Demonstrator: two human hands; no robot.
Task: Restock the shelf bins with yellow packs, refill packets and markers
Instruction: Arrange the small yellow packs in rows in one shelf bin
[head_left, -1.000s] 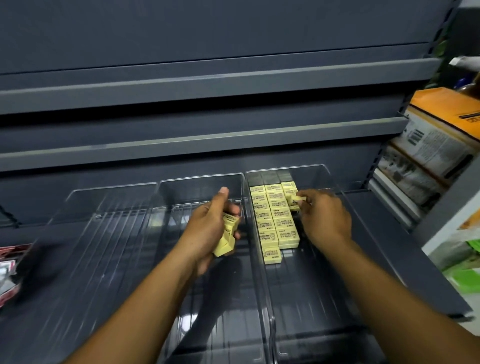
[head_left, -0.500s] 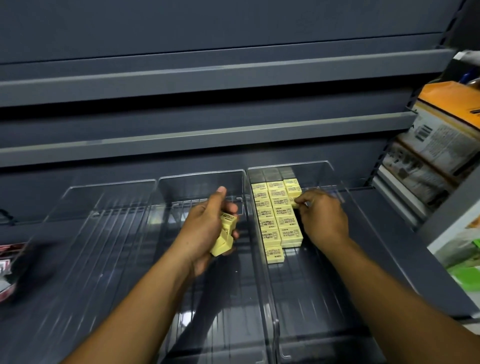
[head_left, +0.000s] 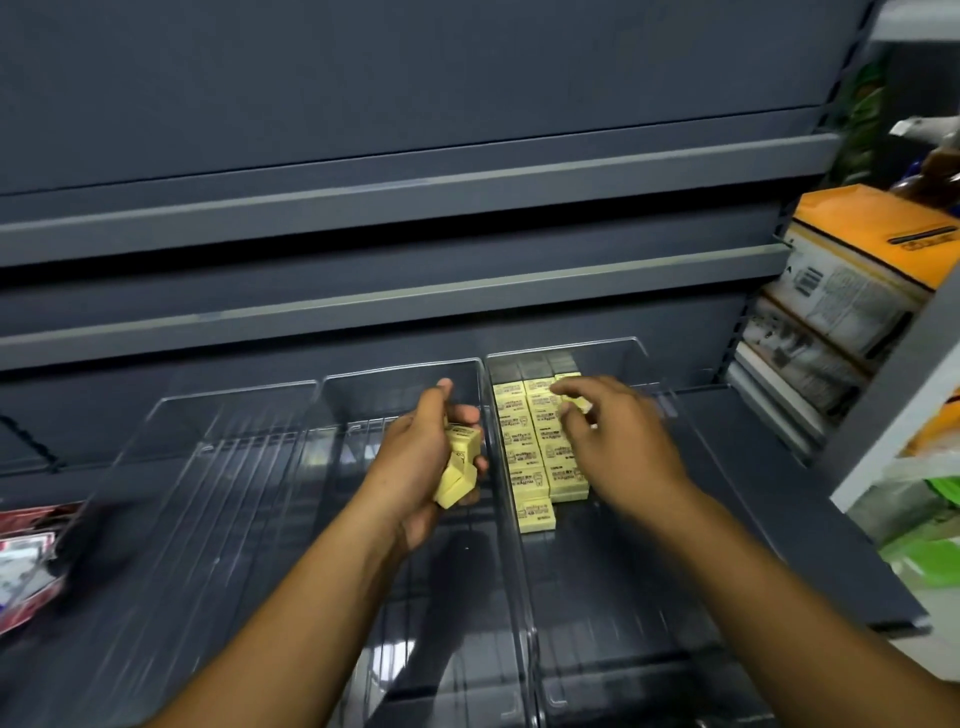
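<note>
Head view, and my left hand (head_left: 421, 462) has its fingers curled tight round a clutch of yellow packs (head_left: 460, 470) over the middle bin (head_left: 400, 370); my right hand (head_left: 618, 441) is a blur above the stocked rows (head_left: 524, 441) in the right bin (head_left: 636, 347); something yellow sits at its fingertips, but I cannot tell if I'm gripping it.

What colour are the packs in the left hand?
The packs in the left hand are pale yellow; head view.
</note>
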